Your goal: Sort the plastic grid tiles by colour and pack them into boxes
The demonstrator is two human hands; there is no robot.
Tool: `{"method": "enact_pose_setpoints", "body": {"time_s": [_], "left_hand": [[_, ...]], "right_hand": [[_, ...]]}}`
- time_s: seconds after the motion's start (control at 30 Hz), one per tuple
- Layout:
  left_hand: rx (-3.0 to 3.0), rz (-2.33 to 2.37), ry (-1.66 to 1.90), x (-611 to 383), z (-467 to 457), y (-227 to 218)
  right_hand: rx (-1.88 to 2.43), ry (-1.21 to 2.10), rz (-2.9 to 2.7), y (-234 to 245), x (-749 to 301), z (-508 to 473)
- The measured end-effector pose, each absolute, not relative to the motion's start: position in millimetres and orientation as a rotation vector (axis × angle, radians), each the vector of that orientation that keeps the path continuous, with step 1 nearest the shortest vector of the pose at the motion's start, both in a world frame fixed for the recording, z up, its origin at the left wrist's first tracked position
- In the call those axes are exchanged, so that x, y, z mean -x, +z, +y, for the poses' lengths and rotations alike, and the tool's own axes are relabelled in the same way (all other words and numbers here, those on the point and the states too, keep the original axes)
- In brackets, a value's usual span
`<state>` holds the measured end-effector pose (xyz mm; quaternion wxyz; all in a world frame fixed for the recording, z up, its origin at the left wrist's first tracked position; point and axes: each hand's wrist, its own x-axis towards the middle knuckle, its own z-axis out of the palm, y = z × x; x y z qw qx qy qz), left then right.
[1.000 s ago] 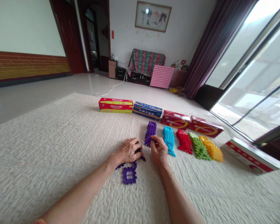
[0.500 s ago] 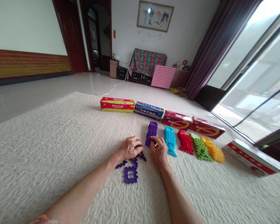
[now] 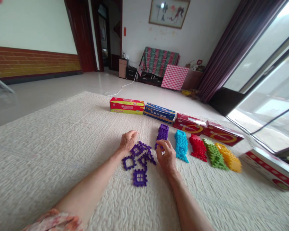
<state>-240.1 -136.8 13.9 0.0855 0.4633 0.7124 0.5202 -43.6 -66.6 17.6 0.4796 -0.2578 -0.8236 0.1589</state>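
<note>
My right hand point(image 3: 167, 154) is at the near end of a row of overlapping purple interlocking plastic pieces point(image 3: 162, 131), its thumb and fingers closed on a purple piece there. To the left, my left hand point(image 3: 129, 140) is curled closed above the mat; whatever its fingers may hold is hidden. Just below it lies a loose heap of purple pieces point(image 3: 142, 157). A square piece with an open middle point(image 3: 128, 163) rests at the heap's left. Nearest to me is a purple window-shaped piece point(image 3: 140, 178).
Right of the purple row are rows of blue point(image 3: 181, 146), red point(image 3: 197, 147), green point(image 3: 214, 154) and yellow pieces point(image 3: 228, 157). Boxes stand behind: red-yellow point(image 3: 126, 106), blue point(image 3: 159, 113) and two dark red point(image 3: 190, 124). A white-red box point(image 3: 272, 168) lies right, on the cream mat point(image 3: 69, 138).
My left hand has lifted away from the purple heap, uncovering more loose pieces. My right hand stays at the near end of the purple row. The view has shifted slightly.
</note>
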Motion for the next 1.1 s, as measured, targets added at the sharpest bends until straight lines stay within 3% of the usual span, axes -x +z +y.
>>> {"method": "enact_pose_setpoints", "body": {"time_s": [0.27, 0.63, 1.1], "left_hand": [[-1.123, 2.055, 1.728, 251.2, -131.4, 2.9], [-1.073, 2.004, 1.748, 251.1, -131.8, 8.3], [-1.044, 2.024, 1.782, 250.7, -132.0, 11.0]], "right_hand": [[0.513, 0.527, -2.285, 22.1, 52.5, -83.4], [0.637, 0.445, -2.608, 37.6, 83.3, -89.2], [0.360, 0.251, -2.872, 50.4, 96.9, -105.9]]}}
